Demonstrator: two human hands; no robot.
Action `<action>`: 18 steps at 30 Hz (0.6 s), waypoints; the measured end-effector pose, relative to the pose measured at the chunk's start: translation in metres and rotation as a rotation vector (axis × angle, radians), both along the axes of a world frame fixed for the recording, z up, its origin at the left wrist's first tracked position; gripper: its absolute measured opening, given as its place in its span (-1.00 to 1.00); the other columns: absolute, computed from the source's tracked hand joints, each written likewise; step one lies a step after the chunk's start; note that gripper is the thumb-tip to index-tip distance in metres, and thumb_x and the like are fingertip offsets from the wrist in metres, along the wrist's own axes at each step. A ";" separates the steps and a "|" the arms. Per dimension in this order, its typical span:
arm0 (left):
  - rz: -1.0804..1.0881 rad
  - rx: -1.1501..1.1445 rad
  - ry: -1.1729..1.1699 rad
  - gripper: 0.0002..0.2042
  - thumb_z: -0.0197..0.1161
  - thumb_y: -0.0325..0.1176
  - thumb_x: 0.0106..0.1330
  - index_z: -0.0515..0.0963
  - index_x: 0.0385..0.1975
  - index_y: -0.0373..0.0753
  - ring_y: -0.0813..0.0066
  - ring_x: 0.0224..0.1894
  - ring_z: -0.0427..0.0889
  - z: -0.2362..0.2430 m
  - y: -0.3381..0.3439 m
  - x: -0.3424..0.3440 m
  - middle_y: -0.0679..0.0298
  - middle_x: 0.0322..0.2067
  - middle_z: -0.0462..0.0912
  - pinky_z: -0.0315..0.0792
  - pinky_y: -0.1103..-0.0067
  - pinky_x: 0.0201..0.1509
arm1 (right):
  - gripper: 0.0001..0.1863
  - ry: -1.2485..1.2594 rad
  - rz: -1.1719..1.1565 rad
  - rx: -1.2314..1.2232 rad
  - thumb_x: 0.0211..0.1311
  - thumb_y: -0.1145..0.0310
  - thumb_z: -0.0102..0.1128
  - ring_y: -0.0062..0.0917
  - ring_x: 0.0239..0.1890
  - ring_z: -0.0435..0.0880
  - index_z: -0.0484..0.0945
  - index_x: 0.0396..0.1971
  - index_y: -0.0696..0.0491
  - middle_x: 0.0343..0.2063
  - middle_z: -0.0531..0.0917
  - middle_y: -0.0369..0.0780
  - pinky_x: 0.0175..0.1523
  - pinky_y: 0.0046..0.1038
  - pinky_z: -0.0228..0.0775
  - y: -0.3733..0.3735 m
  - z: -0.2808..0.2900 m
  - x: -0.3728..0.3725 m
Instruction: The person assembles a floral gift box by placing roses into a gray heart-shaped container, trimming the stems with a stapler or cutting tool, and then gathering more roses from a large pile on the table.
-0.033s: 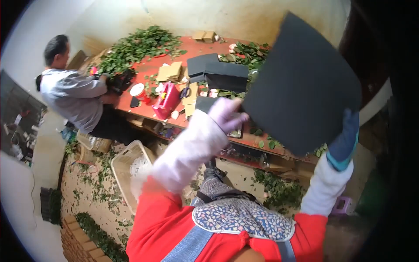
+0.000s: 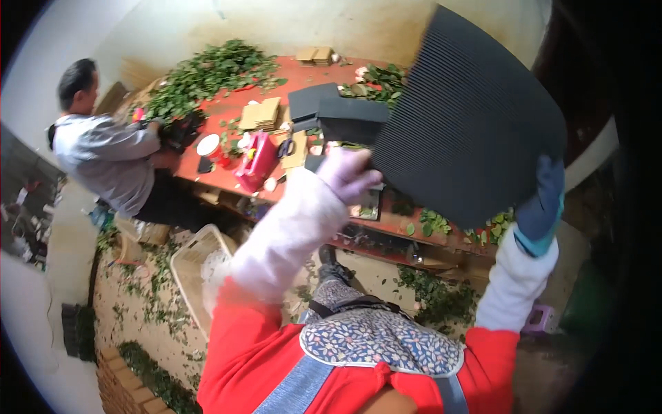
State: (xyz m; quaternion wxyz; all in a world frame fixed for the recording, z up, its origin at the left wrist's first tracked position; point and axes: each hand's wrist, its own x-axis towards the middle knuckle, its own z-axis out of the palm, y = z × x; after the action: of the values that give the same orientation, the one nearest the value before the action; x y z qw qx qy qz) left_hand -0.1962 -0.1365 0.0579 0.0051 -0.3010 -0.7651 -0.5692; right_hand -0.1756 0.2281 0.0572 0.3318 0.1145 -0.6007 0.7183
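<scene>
A large black corrugated sheet [image 2: 476, 117] is held up over the right end of the red table. Fine ridges run across its left part; the rest looks plain. My left hand [image 2: 345, 171], in a lilac glove, closes on the sheet's left edge. On the lower right edge, my right hand [image 2: 541, 200], in a blue glove, grips the sheet, with some fingers hidden by it. Folded black sheets [image 2: 355, 117] lie on the table beyond my left hand. Left of them are brown cardboard pieces [image 2: 261, 114], scissors [image 2: 285, 146] and a pink tape dispenser [image 2: 255, 162].
A person [image 2: 103, 155] stands at the left end of the red table [image 2: 293, 74], beside a heap of leafy stems [image 2: 214, 76]. A red-and-white tub [image 2: 209, 146] stands nearby. Below are a pale plastic crate [image 2: 181, 265], scattered leaves [image 2: 431, 290] and a purple stool [image 2: 538, 319].
The sheet has tilted in my hands, so its ridges now show, and its lower edge sits a little higher. Both hands keep their grip. The view has shifted slightly.
</scene>
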 end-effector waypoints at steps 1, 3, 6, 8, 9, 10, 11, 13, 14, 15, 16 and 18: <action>-0.019 0.019 -0.046 -0.71 0.20 -0.34 0.35 0.43 -0.01 -0.33 0.46 -0.31 0.62 -0.006 -0.018 -0.031 0.20 -0.29 0.65 0.50 0.55 -0.17 | -0.48 0.103 0.059 0.068 0.37 0.35 -0.08 -0.47 0.13 0.47 0.26 0.28 0.23 0.14 0.49 -0.15 0.28 -0.45 0.22 0.002 -0.007 -0.041; -0.070 0.074 -0.098 -0.82 0.16 -0.40 0.38 0.57 -0.12 -0.34 0.57 -0.39 0.62 -0.024 -0.051 -0.087 0.29 -0.38 0.69 0.51 0.60 -0.26 | -0.49 0.176 0.174 0.129 0.33 0.41 -0.06 -0.49 0.08 0.49 0.27 0.27 0.21 0.10 0.52 -0.15 0.23 -0.47 0.25 -0.003 -0.023 -0.119; -0.002 0.142 -0.535 -0.84 0.15 -0.36 0.42 0.56 -0.16 -0.30 0.60 -0.41 0.61 -0.082 -0.080 -0.169 0.30 -0.39 0.69 0.49 0.64 -0.34 | -0.49 0.107 0.305 0.076 0.25 0.52 0.03 -0.50 0.00 0.51 0.32 0.23 0.14 0.05 0.53 -0.17 0.10 -0.50 0.32 -0.029 -0.069 -0.237; -0.006 0.002 -0.661 -0.88 0.12 -0.38 0.44 0.55 -0.19 -0.28 0.61 -0.44 0.58 -0.141 -0.105 -0.204 0.35 -0.43 0.65 0.50 0.62 -0.30 | -0.47 -0.082 0.339 -0.004 0.23 0.55 0.06 -0.51 -0.04 0.51 0.33 0.24 0.09 0.02 0.54 -0.20 0.06 -0.53 0.35 -0.076 -0.097 -0.267; -0.029 0.098 -0.748 -0.88 0.13 -0.39 0.43 0.55 -0.18 -0.27 0.60 -0.43 0.58 -0.173 -0.116 -0.209 0.36 -0.43 0.65 0.50 0.62 -0.29 | -0.46 -0.216 0.332 -0.058 0.24 0.56 0.06 -0.51 -0.04 0.51 0.32 0.26 0.07 0.01 0.55 -0.22 0.06 -0.54 0.36 -0.108 -0.093 -0.264; -0.087 0.199 -0.834 -0.88 0.14 -0.39 0.42 0.56 -0.18 -0.26 0.60 -0.42 0.58 -0.196 -0.112 -0.210 0.36 -0.43 0.65 0.50 0.61 -0.28 | -0.55 -0.306 0.277 0.019 0.30 0.52 0.05 -0.56 -0.06 0.51 0.37 0.21 0.09 -0.01 0.56 -0.26 0.05 -0.57 0.35 -0.102 -0.116 -0.275; -0.005 0.113 -0.922 -0.86 0.18 -0.38 0.40 0.56 -0.15 -0.26 0.60 -0.41 0.58 -0.209 -0.112 -0.206 0.37 -0.39 0.65 0.50 0.62 -0.27 | -0.58 -0.382 0.277 0.085 0.33 0.49 0.06 -0.59 -0.06 0.50 0.40 0.18 0.11 -0.02 0.57 -0.28 0.05 -0.56 0.34 -0.117 -0.119 -0.272; -0.052 0.235 -1.064 -0.79 0.18 -0.41 0.39 0.53 -0.02 -0.27 0.59 -0.37 0.60 -0.234 -0.118 -0.201 0.36 -0.32 0.67 0.50 0.61 -0.24 | -0.62 -0.482 0.276 0.149 0.36 0.45 0.07 -0.61 -0.07 0.49 0.43 0.15 0.13 -0.04 0.58 -0.29 0.05 -0.56 0.34 -0.134 -0.129 -0.267; -0.057 0.308 -1.130 -0.76 0.19 -0.43 0.38 0.52 0.01 -0.28 0.58 -0.35 0.61 -0.246 -0.119 -0.197 0.35 -0.29 0.67 0.50 0.60 -0.23 | -0.57 -0.603 0.262 0.176 0.37 0.40 0.06 -0.58 0.01 0.47 0.38 0.21 0.14 0.03 0.55 -0.29 0.15 -0.53 0.27 -0.133 -0.142 -0.269; -0.053 0.313 -1.149 -0.76 0.19 -0.43 0.38 0.52 0.01 -0.28 0.58 -0.35 0.61 -0.253 -0.118 -0.198 0.35 -0.29 0.67 0.50 0.60 -0.23 | -0.53 -0.716 0.250 0.207 0.39 0.35 0.04 -0.54 0.09 0.46 0.33 0.26 0.16 0.10 0.52 -0.28 0.24 -0.49 0.21 -0.134 -0.146 -0.272; -0.048 0.367 -1.127 -0.74 0.20 -0.43 0.37 0.51 0.03 -0.28 0.57 -0.34 0.62 -0.259 -0.117 -0.198 0.33 -0.28 0.68 0.50 0.58 -0.22 | -0.53 -0.736 0.257 0.210 0.39 0.35 0.04 -0.54 0.09 0.46 0.33 0.26 0.16 0.10 0.52 -0.28 0.24 -0.49 0.21 -0.134 -0.149 -0.275; -0.035 0.435 -1.158 -0.71 0.24 -0.41 0.34 0.52 0.03 -0.30 0.53 -0.31 0.62 -0.255 -0.115 -0.200 0.31 -0.25 0.68 0.51 0.55 -0.21 | -0.62 -0.723 0.246 0.075 0.38 0.37 0.11 -0.63 -0.04 0.49 0.44 0.15 0.15 -0.02 0.59 -0.32 0.10 -0.53 0.32 -0.135 -0.148 -0.279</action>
State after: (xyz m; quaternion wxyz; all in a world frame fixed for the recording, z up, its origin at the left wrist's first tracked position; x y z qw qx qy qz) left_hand -0.3960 -0.2510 -0.1970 -0.3592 0.0525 -0.5050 -0.7831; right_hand -0.4548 0.0933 -0.0904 0.0053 -0.0630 -0.6866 0.7243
